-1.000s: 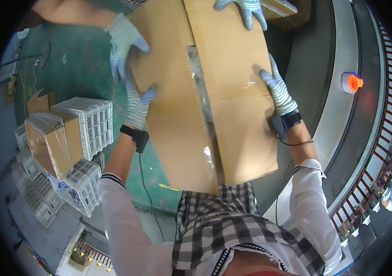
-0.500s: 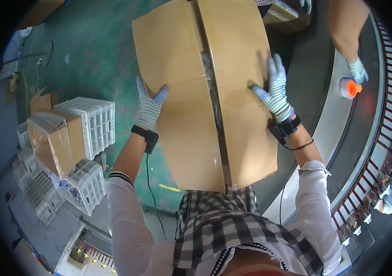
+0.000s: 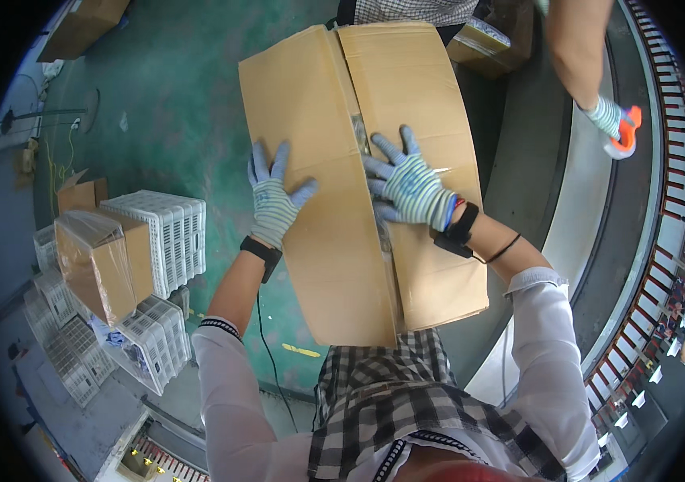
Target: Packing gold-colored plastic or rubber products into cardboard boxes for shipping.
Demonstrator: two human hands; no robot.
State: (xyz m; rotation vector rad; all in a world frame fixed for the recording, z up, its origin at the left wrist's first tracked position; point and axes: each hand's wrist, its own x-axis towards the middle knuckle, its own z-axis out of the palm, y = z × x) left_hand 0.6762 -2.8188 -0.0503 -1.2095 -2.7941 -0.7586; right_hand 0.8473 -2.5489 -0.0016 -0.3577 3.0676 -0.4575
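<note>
A large brown cardboard box [image 3: 322,249] stands upright in front of me, its two long top flaps folded down with a narrow slit between them. My left hand [image 3: 274,193], in a striped grey-white glove, lies on the left flap near its outer edge, fingers spread. Across the right flap reaches my right hand [image 3: 411,181], gloved alike, its spread fingers at the slit. Neither hand grips anything. Beyond, at the right, another person's gloved hand [image 3: 603,116] holds an orange tape dispenser [image 3: 630,132].
White plastic crates [image 3: 173,233] are stacked at the left, with a plastic-wrapped carton [image 3: 105,265] among them. Another open carton [image 3: 491,48] stands beyond the box. Along the right runs a curved conveyor-like bench [image 3: 583,201]. A black cable [image 3: 266,353] hangs by my left arm.
My right hand has moved inward from the right edge to the slit, and my left hand further onto its flap. The slit looks narrower. The other person's hand has picked up the tape dispenser.
</note>
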